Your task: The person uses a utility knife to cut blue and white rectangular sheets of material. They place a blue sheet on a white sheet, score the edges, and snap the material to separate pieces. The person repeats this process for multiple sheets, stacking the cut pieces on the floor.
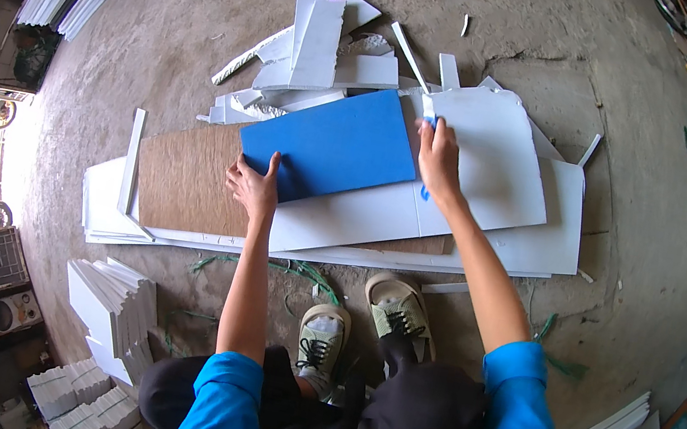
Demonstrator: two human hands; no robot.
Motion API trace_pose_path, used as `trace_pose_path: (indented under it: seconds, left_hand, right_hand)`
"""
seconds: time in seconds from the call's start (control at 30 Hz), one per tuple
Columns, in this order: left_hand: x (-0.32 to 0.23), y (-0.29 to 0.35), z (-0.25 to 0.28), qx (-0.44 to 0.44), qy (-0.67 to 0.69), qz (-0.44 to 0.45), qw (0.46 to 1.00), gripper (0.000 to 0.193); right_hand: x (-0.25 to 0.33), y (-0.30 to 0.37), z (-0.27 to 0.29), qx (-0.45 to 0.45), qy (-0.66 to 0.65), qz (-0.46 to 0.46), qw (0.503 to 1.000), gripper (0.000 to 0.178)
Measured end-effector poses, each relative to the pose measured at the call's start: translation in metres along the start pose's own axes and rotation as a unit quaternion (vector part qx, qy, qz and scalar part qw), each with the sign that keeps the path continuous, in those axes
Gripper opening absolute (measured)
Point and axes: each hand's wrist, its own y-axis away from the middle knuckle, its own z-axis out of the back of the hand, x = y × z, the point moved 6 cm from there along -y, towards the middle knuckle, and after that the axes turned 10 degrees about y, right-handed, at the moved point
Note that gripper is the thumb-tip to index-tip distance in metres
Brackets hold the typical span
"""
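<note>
Left hand (pixel 253 187) spreads against the blue board (pixel 333 141), apparently steadying it over white sheets (pixel 341 225); right hand (pixel 439 155) grips a blue tool (pixel 424 194).

The blue panel (pixel 338 142) looks smooth and matt; the brown board (pixel 184 177) near the left edge of the white sheets (pixel 561 221), wood-grained; the sheets smooth; the floor (pixel 645 277) rough concrete.
</note>
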Motion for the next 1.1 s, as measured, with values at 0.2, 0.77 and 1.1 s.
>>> trace_pose_path:
  seconds: [0.2, 0.77, 1.1]
  left_hand:
    - [-0.005, 0.0, -0.004, 0.014, 0.008, -0.015, 1.0, 0.095]
    - [0.054, 0.064, 0.026, 0.002, 0.115, -0.071, 0.991, 0.06]
    - [0.062, 0.056, 0.024, 0.022, 0.197, -0.091, 0.976, 0.055]
  right_hand:
    - [0.001, -0.067, -0.004, -0.003, 0.069, 0.146, 0.987, 0.022]
    - [-0.011, 0.102, 0.039, 0.048, -0.136, -0.101, 0.984, 0.025]
    - [-0.009, 0.126, 0.035, 0.032, -0.156, -0.033, 0.987, 0.019]
